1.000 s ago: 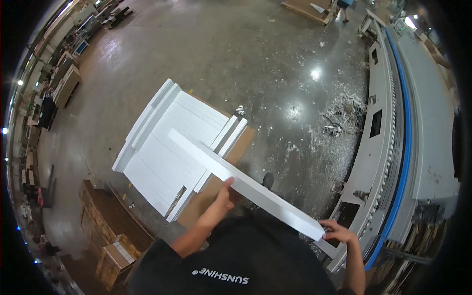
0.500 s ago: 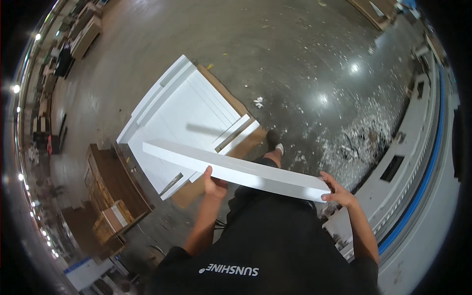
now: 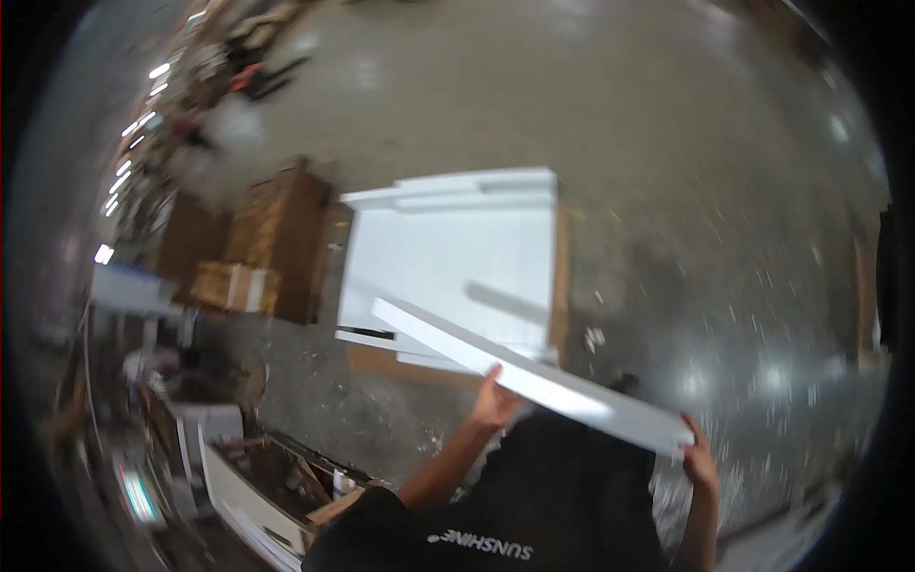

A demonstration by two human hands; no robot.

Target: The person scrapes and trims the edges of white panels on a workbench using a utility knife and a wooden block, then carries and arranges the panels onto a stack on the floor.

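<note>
A long white beam-like board (image 3: 534, 379) slants across the front of my body, its far left end over a stack of white panels (image 3: 448, 257). My left hand (image 3: 496, 400) is closed on the board's near edge around its middle. At the board's right end, my right hand (image 3: 701, 456) grips it, with fingers around the end. The stack lies on the floor, with narrower white strips along its far and near edges. Brown cardboard (image 3: 419, 367) shows from beneath it.
Left of the stack stand brown boxes (image 3: 303, 243) on the floor. A bin with scraps (image 3: 286, 477) is at the lower left, near a pale machine or cabinet. White scraps (image 3: 594, 338) lie on the concrete floor to the right. Much of the picture is motion-blurred.
The view has swung to the left, so the stack appears squarer and farther right. Both hands still hold the white board. The long machine on the right has mostly left the picture.
</note>
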